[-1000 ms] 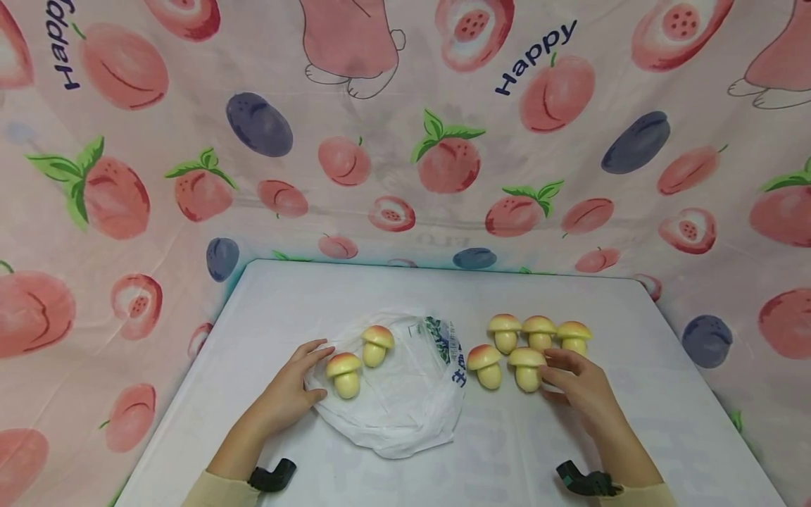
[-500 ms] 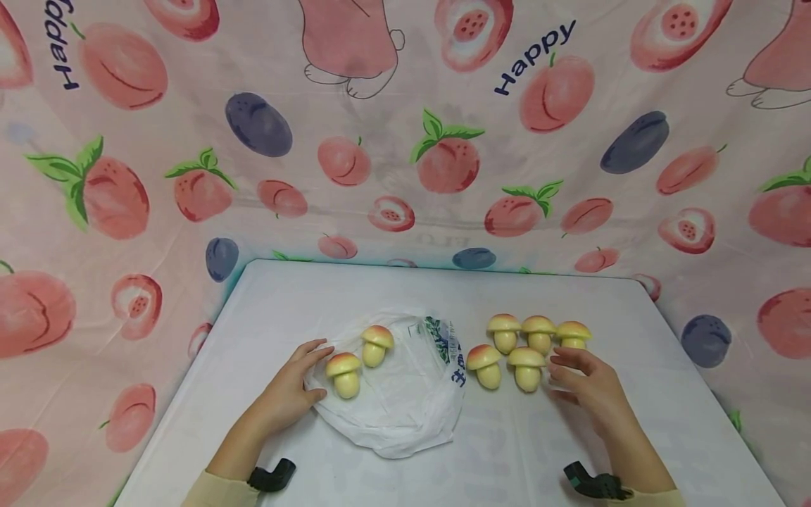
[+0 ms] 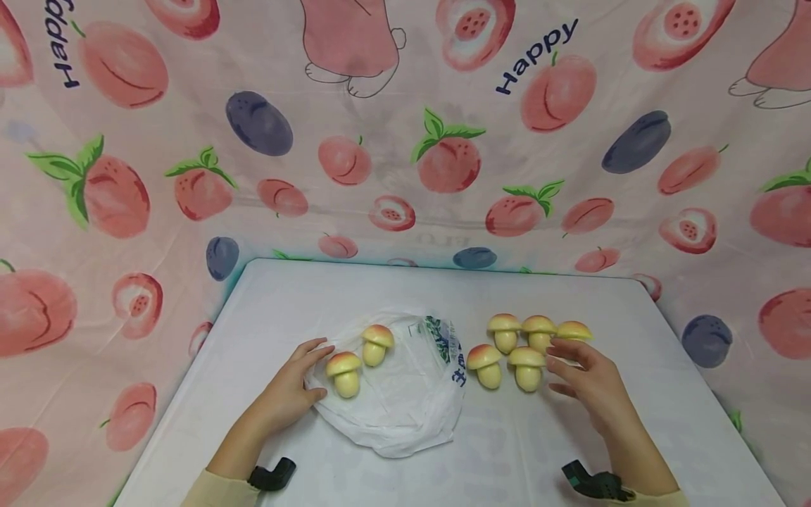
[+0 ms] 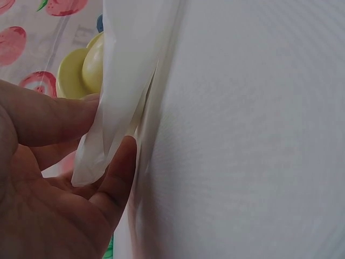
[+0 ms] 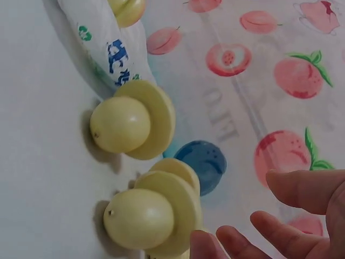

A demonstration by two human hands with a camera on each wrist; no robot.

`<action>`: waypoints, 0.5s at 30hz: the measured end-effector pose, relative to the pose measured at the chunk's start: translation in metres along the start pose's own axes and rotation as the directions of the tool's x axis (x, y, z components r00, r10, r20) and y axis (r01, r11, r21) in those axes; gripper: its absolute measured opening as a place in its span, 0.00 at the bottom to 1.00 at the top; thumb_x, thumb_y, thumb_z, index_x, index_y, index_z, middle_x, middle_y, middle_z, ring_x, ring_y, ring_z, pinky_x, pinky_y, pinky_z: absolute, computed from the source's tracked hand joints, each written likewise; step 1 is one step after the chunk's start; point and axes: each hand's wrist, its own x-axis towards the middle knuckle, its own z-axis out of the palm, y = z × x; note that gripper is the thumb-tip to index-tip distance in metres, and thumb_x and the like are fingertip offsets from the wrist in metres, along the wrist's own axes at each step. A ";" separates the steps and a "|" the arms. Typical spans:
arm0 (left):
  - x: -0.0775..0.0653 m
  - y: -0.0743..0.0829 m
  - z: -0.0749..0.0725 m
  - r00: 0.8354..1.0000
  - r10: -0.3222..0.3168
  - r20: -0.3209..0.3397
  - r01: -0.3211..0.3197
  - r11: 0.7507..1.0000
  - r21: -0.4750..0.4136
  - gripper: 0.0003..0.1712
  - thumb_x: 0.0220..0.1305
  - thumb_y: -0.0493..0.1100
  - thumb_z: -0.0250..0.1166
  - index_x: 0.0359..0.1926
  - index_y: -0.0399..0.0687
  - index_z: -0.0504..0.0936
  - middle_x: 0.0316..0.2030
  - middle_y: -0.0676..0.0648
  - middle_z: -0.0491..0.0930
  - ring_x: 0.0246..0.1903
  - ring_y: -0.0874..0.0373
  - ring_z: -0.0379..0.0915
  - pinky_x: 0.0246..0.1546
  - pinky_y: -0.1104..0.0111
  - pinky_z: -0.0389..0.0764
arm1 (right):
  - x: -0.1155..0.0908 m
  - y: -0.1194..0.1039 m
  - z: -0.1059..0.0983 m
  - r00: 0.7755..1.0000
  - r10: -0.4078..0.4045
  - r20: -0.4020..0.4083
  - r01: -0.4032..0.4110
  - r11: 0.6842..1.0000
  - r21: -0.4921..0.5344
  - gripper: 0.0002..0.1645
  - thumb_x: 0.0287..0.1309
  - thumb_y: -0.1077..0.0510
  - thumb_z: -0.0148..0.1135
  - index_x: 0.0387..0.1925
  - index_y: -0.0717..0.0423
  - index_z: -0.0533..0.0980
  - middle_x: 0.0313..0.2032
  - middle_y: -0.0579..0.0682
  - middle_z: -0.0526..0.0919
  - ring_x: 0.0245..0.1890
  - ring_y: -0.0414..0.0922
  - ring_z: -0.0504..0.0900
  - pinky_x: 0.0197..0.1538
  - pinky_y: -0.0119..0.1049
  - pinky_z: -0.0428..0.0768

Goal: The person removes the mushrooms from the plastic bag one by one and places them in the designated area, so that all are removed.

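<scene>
A flattened white plastic bag [image 3: 405, 401] with blue and green print lies on the table, two yellow toy mushrooms [image 3: 346, 376] with reddish-topped caps on it. The left hand [image 3: 288, 391] holds the bag's left edge; in the left wrist view, the edge [image 4: 121, 108] passes between its fingers. To the right of the bag, several matching toy mushrooms [image 3: 505, 333] stand close together in two rows. The right hand [image 3: 586, 380] hovers beside the front-row right mushroom [image 3: 527, 370], fingers spread and holding nothing. Its fingers cover the stem of the back-row right mushroom [image 3: 574, 330].
The white table [image 3: 304, 289] ends at a fruit-printed cloth [image 3: 374, 232] that rises behind it and along both sides. A black wrist camera [image 3: 272, 477] sits at the left cuff, another wrist camera [image 3: 595, 482] at the right cuff.
The right hand has drawn away from the front-row right mushroom, slightly right and up, leaving it standing there. The left hand, bag and mushrooms have kept their places.
</scene>
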 end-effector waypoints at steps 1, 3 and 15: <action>0.000 0.000 0.000 1.000 0.000 -0.001 0.000 1.000 -0.001 0.44 0.62 0.27 0.71 0.78 0.46 0.71 0.84 0.43 0.57 0.83 0.33 0.52 0.79 0.34 0.60 | -0.001 -0.002 0.001 1.000 -0.008 0.001 0.008 1.000 -0.005 0.39 0.75 0.52 0.67 0.78 0.62 0.66 0.70 0.63 0.77 0.45 0.29 0.86 0.47 0.35 0.91; 0.001 -0.001 0.000 1.000 0.000 -0.001 0.000 1.000 -0.003 0.43 0.63 0.27 0.71 0.78 0.46 0.71 0.84 0.43 0.57 0.84 0.33 0.51 0.79 0.35 0.60 | -0.003 -0.006 0.003 1.000 -0.021 0.009 0.021 1.000 -0.014 0.39 0.75 0.52 0.67 0.78 0.62 0.66 0.71 0.65 0.75 0.45 0.26 0.85 0.47 0.35 0.91; 0.001 -0.001 0.000 1.000 0.001 0.002 -0.001 1.000 -0.003 0.43 0.62 0.27 0.71 0.78 0.45 0.72 0.84 0.43 0.57 0.84 0.33 0.51 0.79 0.35 0.61 | -0.009 -0.028 0.027 0.992 -0.106 0.067 0.105 0.994 0.019 0.33 0.74 0.54 0.67 0.73 0.64 0.71 0.70 0.67 0.76 0.47 0.31 0.86 0.46 0.36 0.91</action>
